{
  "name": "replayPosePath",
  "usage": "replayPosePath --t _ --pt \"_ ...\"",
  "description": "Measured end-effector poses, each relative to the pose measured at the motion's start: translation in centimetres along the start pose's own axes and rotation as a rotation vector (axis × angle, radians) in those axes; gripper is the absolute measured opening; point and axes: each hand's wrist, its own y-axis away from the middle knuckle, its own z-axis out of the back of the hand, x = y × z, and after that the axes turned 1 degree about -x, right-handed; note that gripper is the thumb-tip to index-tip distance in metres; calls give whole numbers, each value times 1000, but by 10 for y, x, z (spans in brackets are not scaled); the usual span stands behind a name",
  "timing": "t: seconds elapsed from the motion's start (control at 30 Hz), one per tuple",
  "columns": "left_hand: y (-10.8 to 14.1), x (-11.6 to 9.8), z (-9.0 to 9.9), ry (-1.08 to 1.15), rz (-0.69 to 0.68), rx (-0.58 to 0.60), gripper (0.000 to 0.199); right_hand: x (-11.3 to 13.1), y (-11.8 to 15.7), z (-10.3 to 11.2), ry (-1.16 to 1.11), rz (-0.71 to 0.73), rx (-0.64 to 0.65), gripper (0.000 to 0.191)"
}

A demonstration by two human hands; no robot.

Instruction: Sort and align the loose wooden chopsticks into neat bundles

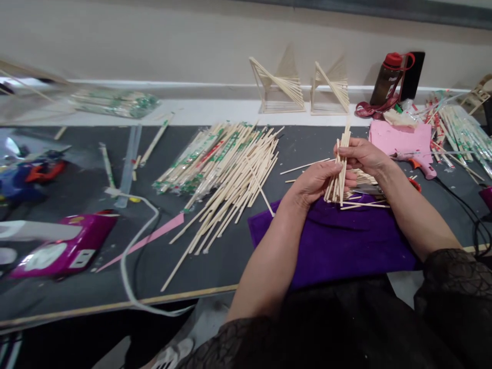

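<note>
Both my hands are closed around a bunch of wooden chopsticks (336, 187), held nearly upright above a purple cloth (346, 246). My left hand (313, 182) grips the bunch low down from the left, with the thumb laid across the sticks. On the other side my right hand (363, 156) pinches the upper part; some sticks poke up above its fingers. Behind and below my hands more loose chopsticks (365, 206) lie on the cloth, partly hidden. A big pile of bare chopsticks (234, 189) spreads over the table to the left, beside wrapped chopsticks (200, 159).
Two twisted stick structures (280, 89) stand on the ledge by the wall, near a dark bottle (385, 79) with a red lid. A pink glue gun (417, 160) with a black cord lies to the right. A magenta device (69, 246) and white cable (125, 261) are at the left.
</note>
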Motion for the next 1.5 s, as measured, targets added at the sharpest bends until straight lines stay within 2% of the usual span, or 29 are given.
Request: replayPosePath --t 0.13,0.2,0.3,0.37,0.43,0.6,0.7,0.8,1.07,1.17,1.3,1.4,1.5 --pt "-4 4 -3 10 -43 -60 10 -5 -1 -5 28 12 -108 18" --pt "-7 3 -4 80 -109 -160 9 -7 -2 -7 21 40 -187 23" --pt "-11 -1 -1 234 -222 -370 11 -11 -2 -8 58 61 -298 28" --pt "-14 -3 4 315 -273 -475 10 -13 -2 -8 118 92 -320 29" --pt "-17 -4 8 354 -293 -523 10 -16 -1 -9 182 154 -307 30" --pt "-25 3 16 338 -326 -539 12 -23 2 -20 507 285 -244 23" --pt "-29 9 18 275 -357 -537 10 -27 2 -28 750 291 -261 15" --pt "-31 13 18 226 -369 -537 9 -28 1 -29 851 256 -275 12" --pt "-25 7 14 217 -280 -480 11 -24 1 -20 672 197 -253 20" --pt "-24 4 15 227 -253 -470 13 -25 -1 -17 498 170 -218 24" --pt "-25 4 19 230 -248 -459 13 -25 -1 -17 295 121 -250 24" --pt "-25 5 21 227 -269 -452 13 -24 1 -19 283 133 -208 21" --pt "-26 7 21 195 -285 -454 19 -24 3 -20 397 183 -125 18"
